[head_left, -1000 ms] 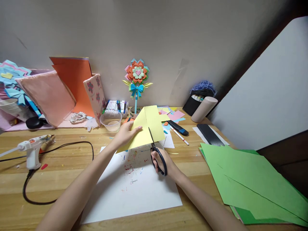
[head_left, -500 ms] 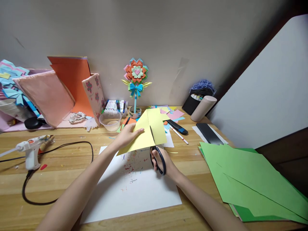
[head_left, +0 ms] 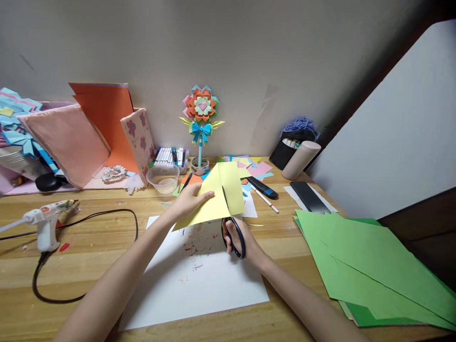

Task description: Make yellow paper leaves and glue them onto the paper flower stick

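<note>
A sheet of yellow paper (head_left: 206,205) is pinched in my left hand (head_left: 188,202), thumb lying on top and fingers underneath. It is held raised above a white sheet (head_left: 199,294) marked with coloured smudges. My right hand (head_left: 245,240) grips black-handled scissors (head_left: 239,240). Their blades are in a cut that runs up the yellow paper from its near edge, with one dark blade showing on top. The part right of the cut bends slightly down. The other blade is hidden beneath the paper.
At the left lies a glue gun (head_left: 48,225) with a looping black cable (head_left: 133,223). Green paper sheets (head_left: 366,266) are stacked at right, near a dark phone (head_left: 309,197). Behind stand a paper flower (head_left: 202,107), a clear bowl (head_left: 163,180), paper scraps (head_left: 261,169) and a beige cylinder (head_left: 301,160).
The yellow paper's right-hand part has shifted slightly left and folded down a little more along the cut. Both hands have stayed almost in place.
</note>
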Available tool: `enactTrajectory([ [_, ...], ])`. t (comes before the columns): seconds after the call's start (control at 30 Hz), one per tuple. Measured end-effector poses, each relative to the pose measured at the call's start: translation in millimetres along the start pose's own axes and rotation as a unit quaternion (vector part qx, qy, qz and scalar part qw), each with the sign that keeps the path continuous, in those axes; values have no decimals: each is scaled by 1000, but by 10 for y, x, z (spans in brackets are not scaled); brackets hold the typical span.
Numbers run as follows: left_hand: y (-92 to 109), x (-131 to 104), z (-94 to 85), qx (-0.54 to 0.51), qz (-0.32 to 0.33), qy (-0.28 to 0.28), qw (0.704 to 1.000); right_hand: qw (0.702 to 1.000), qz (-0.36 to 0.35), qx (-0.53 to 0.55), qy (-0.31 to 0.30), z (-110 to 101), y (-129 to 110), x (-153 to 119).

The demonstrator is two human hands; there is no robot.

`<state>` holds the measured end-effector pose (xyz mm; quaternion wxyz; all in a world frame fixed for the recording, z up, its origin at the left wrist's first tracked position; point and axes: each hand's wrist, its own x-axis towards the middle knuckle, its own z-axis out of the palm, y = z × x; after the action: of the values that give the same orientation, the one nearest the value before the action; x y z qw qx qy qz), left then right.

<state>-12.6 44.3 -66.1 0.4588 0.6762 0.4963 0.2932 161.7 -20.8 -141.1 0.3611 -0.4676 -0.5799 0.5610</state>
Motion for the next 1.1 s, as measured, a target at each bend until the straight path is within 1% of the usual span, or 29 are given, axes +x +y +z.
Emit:
enactTrajectory([
  [0.07, 1, 1, -36, 7, 11, 0, 1000, 999, 19, 34, -23, -2, -25, 11],
  [0.1, 3, -1, -63, 28, 22, 10, 999, 997, 34, 55, -43, -7, -42, 17],
  [0.2, 13, -16, -152, 149, 44, 61, 986, 987, 76, 95, -109, -35, -86, 30],
  [0.23, 15, -24, -173, 186, 43, 67, 979, 985, 79, 93, -124, -47, -92, 33],
  [0.3, 16, -41, -183, 217, 30, 50, 975, 985, 77, 78, -131, -70, -83, 36],
  [0.37, 3, -51, -150, 181, 3, 8, 983, 989, 70, 62, -113, -83, -57, 42],
  [0.47, -38, -41, -54, 74, -42, -46, 995, 995, 32, 46, -79, -78, -12, 59],
  [0.53, -70, -23, 10, 22, -58, -62, 996, 997, -1, 47, -59, -68, 8, 73],
  [0.6, -92, -8, 58, -1, -58, -62, 996, 997, -16, 56, -53, -61, 18, 84],
  [0.73, -87, -7, 101, -16, -41, -50, 998, 997, -14, 56, -58, -66, 15, 82],
  [0.83, -48, -26, 105, -28, -34, -48, 998, 998, -13, 47, -42, -69, 0, 58],
  [0.93, -14, -43, 102, -23, -32, -42, 998, 998, -27, 43, -26, -64, -29, 25],
  [1.1, 4, -51, 94, -25, -26, -42, 998, 999, -29, 16, -4, -63, -79, -9],
])
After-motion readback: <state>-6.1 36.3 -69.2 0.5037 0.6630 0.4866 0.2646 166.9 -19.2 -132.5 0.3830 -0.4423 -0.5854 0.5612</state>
